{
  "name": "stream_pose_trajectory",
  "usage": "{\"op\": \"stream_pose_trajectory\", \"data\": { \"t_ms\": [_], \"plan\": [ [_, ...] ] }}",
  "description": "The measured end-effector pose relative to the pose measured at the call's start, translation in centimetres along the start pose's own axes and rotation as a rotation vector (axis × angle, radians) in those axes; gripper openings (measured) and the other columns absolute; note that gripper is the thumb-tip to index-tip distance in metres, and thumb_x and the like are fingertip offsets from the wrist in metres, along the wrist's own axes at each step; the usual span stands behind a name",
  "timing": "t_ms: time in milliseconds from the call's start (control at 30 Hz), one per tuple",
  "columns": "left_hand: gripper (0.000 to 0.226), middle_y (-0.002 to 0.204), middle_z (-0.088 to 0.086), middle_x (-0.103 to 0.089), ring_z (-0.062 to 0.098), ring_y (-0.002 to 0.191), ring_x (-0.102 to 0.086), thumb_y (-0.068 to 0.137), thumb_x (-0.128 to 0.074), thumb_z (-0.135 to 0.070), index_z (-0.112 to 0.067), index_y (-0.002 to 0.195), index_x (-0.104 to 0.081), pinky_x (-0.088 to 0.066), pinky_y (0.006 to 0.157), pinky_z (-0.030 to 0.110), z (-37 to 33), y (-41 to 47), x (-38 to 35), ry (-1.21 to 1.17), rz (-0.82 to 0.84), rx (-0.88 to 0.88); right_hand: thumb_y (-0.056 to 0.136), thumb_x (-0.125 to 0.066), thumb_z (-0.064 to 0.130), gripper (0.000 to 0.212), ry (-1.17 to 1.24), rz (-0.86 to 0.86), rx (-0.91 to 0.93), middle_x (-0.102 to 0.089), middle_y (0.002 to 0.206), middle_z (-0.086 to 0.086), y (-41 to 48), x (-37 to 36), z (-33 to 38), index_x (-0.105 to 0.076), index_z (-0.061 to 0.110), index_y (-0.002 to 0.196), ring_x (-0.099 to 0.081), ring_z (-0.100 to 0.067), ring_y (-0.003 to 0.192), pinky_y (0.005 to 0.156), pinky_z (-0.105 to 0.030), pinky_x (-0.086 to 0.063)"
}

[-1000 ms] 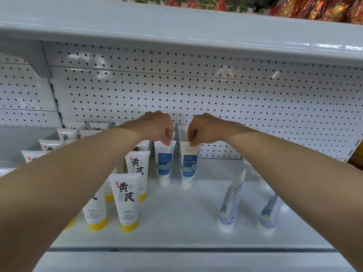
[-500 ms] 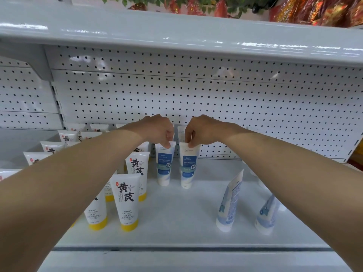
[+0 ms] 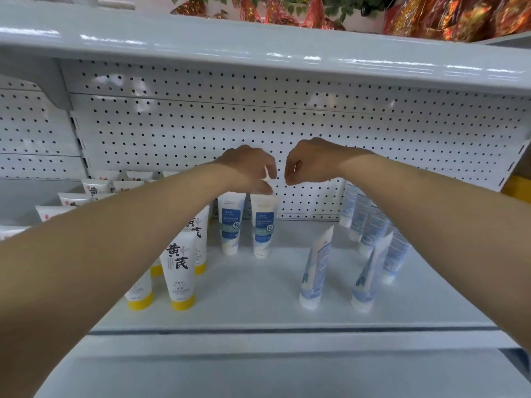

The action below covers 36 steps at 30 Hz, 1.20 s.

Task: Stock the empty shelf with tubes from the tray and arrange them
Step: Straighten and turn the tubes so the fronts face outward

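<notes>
White shelf (image 3: 258,297), backed by pegboard (image 3: 316,124), sits under an upper shelf (image 3: 258,50) carrying red-gold wrappers (image 3: 431,18). Both forearms reach in over it. The left hand (image 3: 247,168) has its fingers curled, one fingertip touching the top edge of a blue tube (image 3: 263,225) that stands cap-down directly beneath it; whether the hand pinches that edge cannot be determined. The right hand (image 3: 311,163), just beside the left and apart from it, is closed in a loose fist with nothing visible in it, and hovers above and to the right of that tube. A second blue tube (image 3: 231,222) stands upright beneath the left wrist, just beside the first. Yellow-capped tubes (image 3: 179,271) stand in rows under the left forearm. Pale tubes (image 3: 316,271) stand cap-down below the right forearm.
</notes>
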State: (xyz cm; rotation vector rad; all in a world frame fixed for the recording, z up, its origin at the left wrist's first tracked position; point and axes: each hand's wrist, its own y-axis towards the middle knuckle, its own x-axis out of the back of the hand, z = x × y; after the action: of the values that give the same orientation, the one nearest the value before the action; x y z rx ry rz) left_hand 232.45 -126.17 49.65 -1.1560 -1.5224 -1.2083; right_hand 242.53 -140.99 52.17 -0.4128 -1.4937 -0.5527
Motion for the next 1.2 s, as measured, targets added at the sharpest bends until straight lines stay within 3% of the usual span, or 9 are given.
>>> {"op": "stream_pose_trajectory", "data": {
  "t_ms": [133, 267, 367, 600, 733, 867, 1033, 1200],
  "plan": [
    [0.031, 0.109, -0.009, -0.064, 0.015, 0.103, -0.058, 0.082, -0.072, -0.041, -0.032, 0.110, -0.064, -0.049, 0.093, 0.036, -3.7, -0.7, 0.0, -0.040, 0.044, -0.085, 0.085, -0.065, 0.048, 0.022, -0.037, 0.060, -0.058, -0.065, 0.095, 0.015, -3.5, 1.3, -0.8, -0.069, 0.036, 0.103, -0.058, -0.005, 0.088, 0.062, -0.023, -0.043],
    [0.027, 0.097, -0.017, -0.064, 0.010, 0.095, -0.058, 0.084, -0.067, -0.048, -0.037, 0.108, -0.062, -0.046, 0.080, 0.026, -6.3, -1.9, 0.1, -0.078, 0.078, -0.186, 0.082, -0.063, 0.055, 0.024, -0.052, 0.133, -0.153, -0.071, 0.084, 0.021, -7.2, 2.4, -2.0, -0.066, 0.045, 0.103, -0.057, 0.003, 0.086, 0.063, -0.023, -0.039],
    [0.021, 0.093, -0.020, -0.066, 0.007, 0.094, -0.061, 0.085, -0.064, -0.051, -0.042, 0.104, -0.063, -0.048, 0.081, 0.025, -7.6, -2.8, -0.3, -0.123, 0.149, -0.221, 0.085, -0.062, 0.055, 0.023, -0.051, 0.114, -0.172, -0.073, 0.077, 0.021, -9.8, 2.5, -3.1, -0.067, 0.041, 0.102, -0.058, 0.003, 0.086, 0.063, -0.023, -0.040],
    [0.028, 0.102, -0.017, -0.062, 0.008, 0.100, -0.057, 0.089, -0.054, -0.058, -0.044, 0.111, -0.062, -0.043, 0.086, 0.025, -9.2, -4.1, -1.5, -0.091, 0.273, -0.229, 0.089, -0.062, 0.050, 0.025, 0.039, 0.185, -0.241, -0.075, 0.078, 0.010, -14.0, 1.6, -3.9, -0.072, 0.028, 0.096, -0.066, -0.011, 0.088, 0.083, -0.029, -0.054],
    [0.032, 0.106, -0.013, -0.064, 0.010, 0.103, -0.056, 0.091, -0.049, -0.057, -0.039, 0.112, -0.064, -0.045, 0.092, 0.028, -9.6, -4.2, -2.2, -0.033, 0.289, -0.227, 0.092, -0.059, 0.050, 0.028, 0.034, 0.286, -0.292, -0.077, 0.083, 0.005, -14.8, 1.1, -3.8, -0.072, 0.026, 0.097, -0.068, -0.011, 0.088, 0.078, -0.027, -0.053],
    [0.030, 0.102, -0.009, -0.066, 0.012, 0.100, -0.056, 0.096, -0.046, -0.047, -0.032, 0.111, -0.068, -0.045, 0.088, 0.027, -9.8, -4.0, -2.8, -0.036, 0.282, -0.200, 0.094, -0.055, 0.048, 0.033, 0.026, 0.342, -0.328, -0.077, 0.089, 0.004, -15.0, 0.0, -3.7, -0.070, 0.019, 0.102, -0.069, -0.011, 0.092, 0.074, -0.026, -0.052],
    [0.030, 0.100, -0.009, -0.069, 0.009, 0.094, -0.061, 0.092, -0.054, -0.010, -0.029, 0.108, -0.071, -0.048, 0.081, 0.022, -9.6, -3.6, -3.2, -0.056, 0.254, -0.202, 0.092, -0.059, 0.046, 0.032, -0.003, 0.243, -0.292, -0.076, 0.086, 0.009, -15.2, -0.8, -4.0, -0.072, 0.016, 0.096, -0.067, -0.010, 0.088, 0.081, -0.028, -0.054],
    [0.020, 0.087, -0.009, -0.070, 0.007, 0.086, -0.061, 0.080, -0.073, -0.013, -0.031, 0.089, -0.071, -0.047, 0.072, 0.020, -9.0, -3.4, -3.9, -0.047, 0.151, -0.227, 0.085, -0.072, 0.031, 0.013, 0.002, 0.118, -0.252, -0.074, 0.080, 0.007, -14.8, -2.0, -4.5, -0.073, 0.018, 0.084, -0.062, -0.006, 0.078, 0.062, -0.021, -0.044]
  ]
}}
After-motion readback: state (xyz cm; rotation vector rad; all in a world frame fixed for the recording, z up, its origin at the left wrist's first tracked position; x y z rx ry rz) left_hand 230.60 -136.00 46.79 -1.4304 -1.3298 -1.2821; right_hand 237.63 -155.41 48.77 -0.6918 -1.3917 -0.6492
